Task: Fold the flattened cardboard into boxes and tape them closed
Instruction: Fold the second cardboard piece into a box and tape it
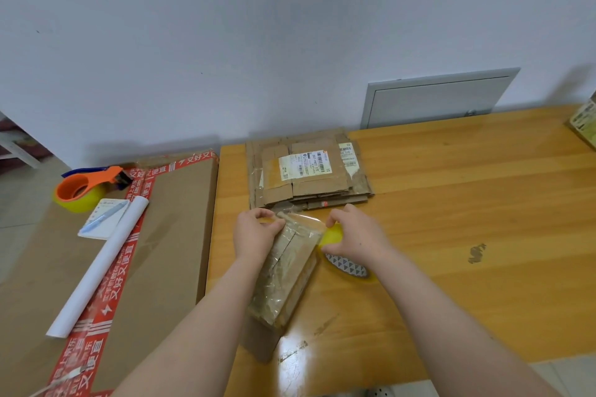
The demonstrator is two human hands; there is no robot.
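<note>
A small folded cardboard box (287, 271), covered in glossy clear tape, lies lengthwise on the wooden table (451, 203) in front of me. My left hand (254, 234) pinches the end of a clear tape strip at the box's far left corner. My right hand (353, 234) grips a yellowish tape roll (332, 235) at the box's far right side, and the tape stretches across the box's far end between the hands. A stack of flattened cardboard (306, 171) with shipping labels lies just beyond the box.
To the left, a large brown carton (167, 235) with red printed tape carries an orange tape dispenser (87, 187), a notepad with a pen (103, 217) and a white paper roll (100, 264). A grey wall panel (435, 100) sits behind the table. Another box (585, 121) stands at the far right.
</note>
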